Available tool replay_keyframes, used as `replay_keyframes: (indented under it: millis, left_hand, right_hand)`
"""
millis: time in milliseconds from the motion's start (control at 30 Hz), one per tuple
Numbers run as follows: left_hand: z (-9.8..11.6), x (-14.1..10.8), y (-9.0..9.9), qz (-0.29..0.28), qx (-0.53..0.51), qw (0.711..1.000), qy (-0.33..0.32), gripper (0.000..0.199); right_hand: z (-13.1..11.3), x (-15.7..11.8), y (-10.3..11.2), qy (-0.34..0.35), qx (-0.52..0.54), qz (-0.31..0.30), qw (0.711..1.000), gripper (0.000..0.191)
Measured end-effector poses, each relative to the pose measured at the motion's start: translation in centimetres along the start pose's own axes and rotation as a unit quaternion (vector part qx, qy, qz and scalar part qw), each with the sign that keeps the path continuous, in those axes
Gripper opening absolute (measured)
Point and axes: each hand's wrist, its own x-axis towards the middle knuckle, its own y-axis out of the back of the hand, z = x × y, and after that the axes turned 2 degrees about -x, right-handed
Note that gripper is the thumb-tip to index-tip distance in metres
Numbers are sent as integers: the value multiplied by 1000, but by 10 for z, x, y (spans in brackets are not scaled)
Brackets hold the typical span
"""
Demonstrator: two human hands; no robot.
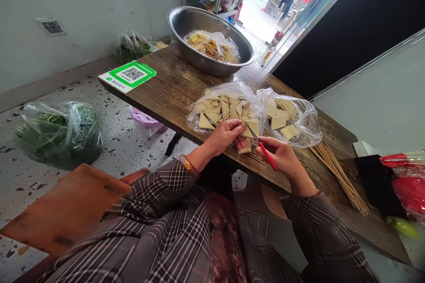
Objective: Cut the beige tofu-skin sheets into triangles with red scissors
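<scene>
Over the near edge of the brown wood-grained table, the left hand pinched a flat, pale beige square slice between thumb and fingers, tilted up in the air. The right hand was closed round the red handles of a small pair of scissors, its metal blades right at the slice; whether they had bitten into it could not be told. A thin dark point showed on the far side of the left hand, too unclear to name.

A clean cut, as far as one could judge, called for a firm but light pinch close to the cutting line, fingertips well clear of the blades, and one steady closing of the handles. Squeezing too hard might have cracked or bent the slice, and working nearer the bag would have caught any falling half.

Just below the left fingers lay another beige piece. Beyond the hands, an open clear plastic bag held many beige triangles, and beside it a second clear bag held squarish pieces. Farther out were a bundle of thin wooden sticks, a wide steel basin with bagged yellowish food, and a green-and-white QR-code card.
</scene>
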Motion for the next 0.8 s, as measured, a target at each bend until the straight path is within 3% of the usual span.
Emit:
replay_keyframes:
  millis: [400,633,800]
  left_hand:
    - [-2,0,3,-19,7,1000,-8,38]
    - [-1,0,4,-40,14,999,-6,40]
    - [1,-1,3,-20,20,1000,1,38]
  right_hand:
    - [0,4,8,47,-64,-1,997,50]
    - [-16,15,6,43,-37,-76,995,41]
    - [-15,20,5,35,-31,-66,997,42]
